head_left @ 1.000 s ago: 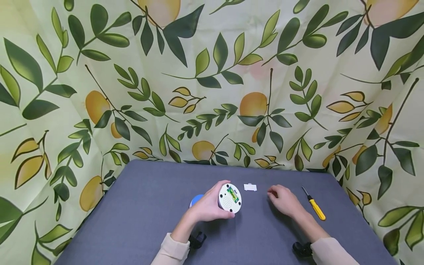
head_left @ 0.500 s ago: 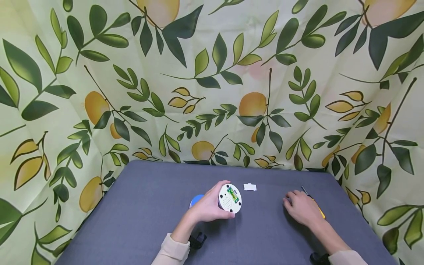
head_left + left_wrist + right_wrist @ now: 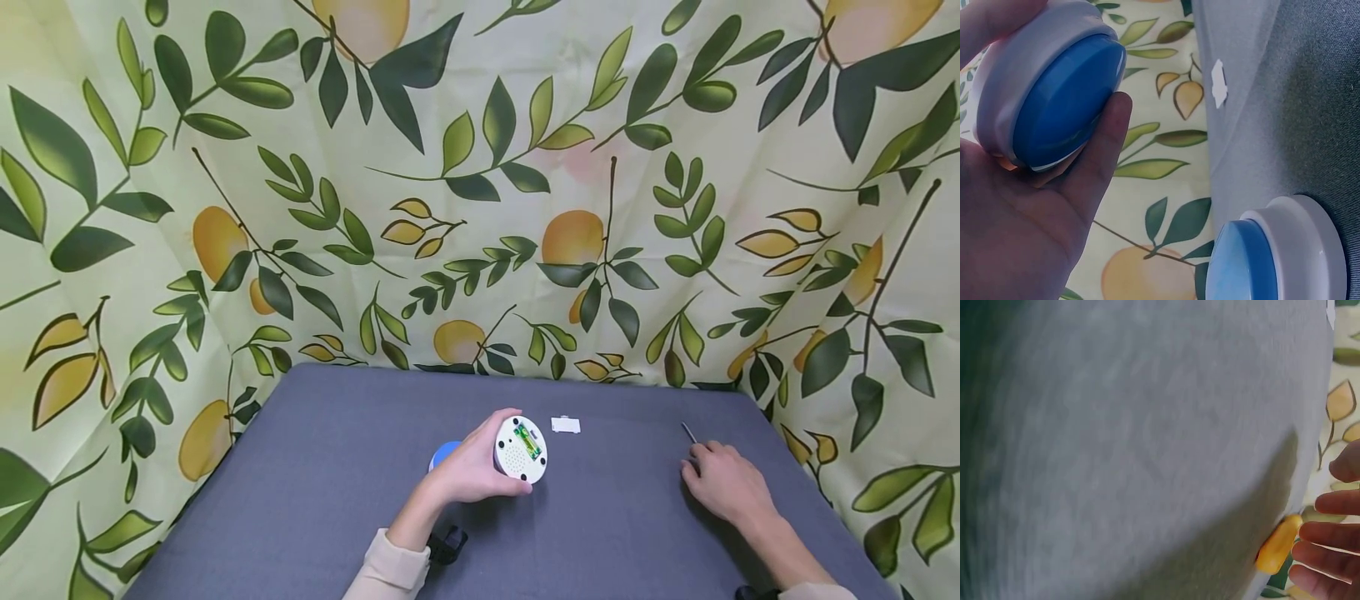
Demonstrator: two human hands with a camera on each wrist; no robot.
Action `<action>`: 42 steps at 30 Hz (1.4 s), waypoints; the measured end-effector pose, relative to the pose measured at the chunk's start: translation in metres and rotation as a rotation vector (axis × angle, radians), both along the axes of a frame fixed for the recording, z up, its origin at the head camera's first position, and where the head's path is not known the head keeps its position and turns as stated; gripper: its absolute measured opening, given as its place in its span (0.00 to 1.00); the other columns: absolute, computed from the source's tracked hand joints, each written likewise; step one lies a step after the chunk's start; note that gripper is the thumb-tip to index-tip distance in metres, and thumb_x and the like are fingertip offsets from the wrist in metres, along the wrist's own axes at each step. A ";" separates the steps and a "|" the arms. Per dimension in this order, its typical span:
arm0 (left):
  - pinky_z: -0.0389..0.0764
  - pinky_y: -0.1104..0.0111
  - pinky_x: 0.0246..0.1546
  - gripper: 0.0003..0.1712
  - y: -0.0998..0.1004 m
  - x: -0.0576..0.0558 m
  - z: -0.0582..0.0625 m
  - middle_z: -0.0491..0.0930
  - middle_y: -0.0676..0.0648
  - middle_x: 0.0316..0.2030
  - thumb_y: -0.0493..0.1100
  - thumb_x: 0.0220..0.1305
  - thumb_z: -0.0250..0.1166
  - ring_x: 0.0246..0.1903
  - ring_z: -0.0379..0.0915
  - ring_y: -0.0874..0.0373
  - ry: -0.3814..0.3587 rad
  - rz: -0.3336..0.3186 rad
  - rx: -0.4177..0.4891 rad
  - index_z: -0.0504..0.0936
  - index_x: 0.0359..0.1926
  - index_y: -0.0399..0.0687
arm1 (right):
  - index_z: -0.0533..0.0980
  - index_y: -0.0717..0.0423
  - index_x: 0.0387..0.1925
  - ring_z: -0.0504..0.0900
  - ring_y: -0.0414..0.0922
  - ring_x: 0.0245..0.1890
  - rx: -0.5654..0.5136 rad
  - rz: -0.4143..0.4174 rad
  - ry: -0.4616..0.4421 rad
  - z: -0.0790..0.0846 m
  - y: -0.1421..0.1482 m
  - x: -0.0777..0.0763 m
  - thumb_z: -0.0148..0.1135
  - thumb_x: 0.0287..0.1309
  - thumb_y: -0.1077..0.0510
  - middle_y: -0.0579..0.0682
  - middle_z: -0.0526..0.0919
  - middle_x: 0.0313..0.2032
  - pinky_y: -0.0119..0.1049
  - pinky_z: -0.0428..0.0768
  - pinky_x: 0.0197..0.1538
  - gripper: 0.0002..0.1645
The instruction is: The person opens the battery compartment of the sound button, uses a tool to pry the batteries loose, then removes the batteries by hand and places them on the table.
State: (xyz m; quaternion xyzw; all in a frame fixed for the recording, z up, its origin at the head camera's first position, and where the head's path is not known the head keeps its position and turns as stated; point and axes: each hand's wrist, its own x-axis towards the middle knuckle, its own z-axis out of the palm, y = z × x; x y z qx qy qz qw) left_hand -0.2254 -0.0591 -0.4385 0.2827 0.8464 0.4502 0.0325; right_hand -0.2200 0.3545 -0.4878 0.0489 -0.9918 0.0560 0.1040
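My left hand [image 3: 468,469] grips a round white push-button device [image 3: 514,458] by its rim. Its underside faces the head camera, showing batteries [image 3: 527,442] in an uncovered compartment; the left wrist view shows its blue domed top [image 3: 1066,100]. Over at the right, my right hand [image 3: 729,485] is above a screwdriver [image 3: 688,432], hiding all but its metal shaft in the head view. The yellow handle [image 3: 1279,545] shows in the right wrist view, close to fairly straight fingertips [image 3: 1310,532]; whether they touch it I cannot tell.
A white battery cover [image 3: 566,425] lies on the grey cloth-covered table [image 3: 360,433], beyond the held device. Another blue-topped white button [image 3: 1304,250] stands on the table, partly behind my left hand in the head view. A leaf-and-fruit patterned curtain [image 3: 495,250] closes the back and sides.
My right hand has moved right, from beside the battery cover to over the screwdriver, covering its handle. My left hand and the held device have stayed in place.
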 end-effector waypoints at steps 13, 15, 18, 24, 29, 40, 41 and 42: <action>0.72 0.60 0.55 0.57 0.001 0.001 0.000 0.74 0.53 0.56 0.49 0.43 0.83 0.52 0.71 0.58 -0.007 -0.004 0.011 0.63 0.72 0.52 | 0.78 0.71 0.41 0.79 0.59 0.31 -0.085 -0.075 -0.096 0.001 0.031 -0.002 0.66 0.58 0.59 0.58 0.77 0.31 0.60 0.77 0.33 0.17; 0.72 0.61 0.56 0.57 0.001 0.001 0.000 0.74 0.53 0.56 0.49 0.43 0.83 0.52 0.71 0.59 -0.009 -0.004 0.009 0.62 0.73 0.50 | 0.78 0.70 0.41 0.79 0.56 0.30 -0.102 -0.088 -0.129 0.001 0.034 -0.002 0.66 0.58 0.58 0.57 0.77 0.30 0.58 0.77 0.31 0.17; 0.72 0.60 0.55 0.57 0.001 0.001 0.000 0.74 0.53 0.56 0.49 0.43 0.82 0.52 0.70 0.58 -0.009 -0.005 0.010 0.62 0.73 0.50 | 0.77 0.68 0.39 0.77 0.55 0.28 -0.127 -0.098 -0.177 0.001 0.035 -0.002 0.66 0.59 0.57 0.57 0.78 0.30 0.57 0.75 0.30 0.16; 0.72 0.60 0.55 0.56 0.000 0.001 0.000 0.74 0.53 0.56 0.50 0.44 0.82 0.53 0.70 0.58 -0.011 -0.008 0.018 0.63 0.72 0.54 | 0.77 0.67 0.34 0.79 0.55 0.29 -0.186 -0.123 -0.228 0.004 0.036 -0.004 0.64 0.58 0.59 0.58 0.80 0.29 0.57 0.76 0.31 0.12; 0.72 0.59 0.56 0.56 0.001 0.000 -0.001 0.73 0.53 0.56 0.50 0.43 0.83 0.53 0.70 0.57 -0.020 0.000 0.016 0.63 0.72 0.55 | 0.77 0.67 0.34 0.78 0.53 0.29 -0.213 -0.121 -0.206 0.006 0.034 -0.004 0.62 0.56 0.59 0.58 0.80 0.30 0.55 0.77 0.32 0.12; 0.72 0.61 0.55 0.56 0.001 0.001 0.000 0.73 0.54 0.56 0.49 0.43 0.82 0.52 0.70 0.59 -0.016 0.003 0.010 0.63 0.72 0.54 | 0.80 0.68 0.37 0.78 0.51 0.31 -0.347 -0.058 -0.072 0.003 0.015 -0.005 0.62 0.55 0.62 0.56 0.83 0.32 0.48 0.77 0.34 0.11; 0.72 0.61 0.55 0.56 0.001 0.001 0.000 0.73 0.54 0.56 0.49 0.43 0.83 0.52 0.71 0.59 -0.016 0.003 0.011 0.63 0.72 0.54 | 0.80 0.68 0.38 0.78 0.49 0.31 -0.365 -0.057 -0.067 0.003 0.013 -0.004 0.62 0.55 0.62 0.55 0.83 0.32 0.46 0.76 0.34 0.11; 0.72 0.61 0.55 0.56 0.001 0.001 0.000 0.73 0.54 0.56 0.49 0.43 0.83 0.52 0.71 0.59 -0.016 0.002 0.011 0.63 0.72 0.54 | 0.81 0.67 0.38 0.78 0.49 0.31 -0.384 -0.055 -0.065 0.003 0.011 -0.004 0.63 0.56 0.62 0.55 0.83 0.33 0.44 0.75 0.34 0.11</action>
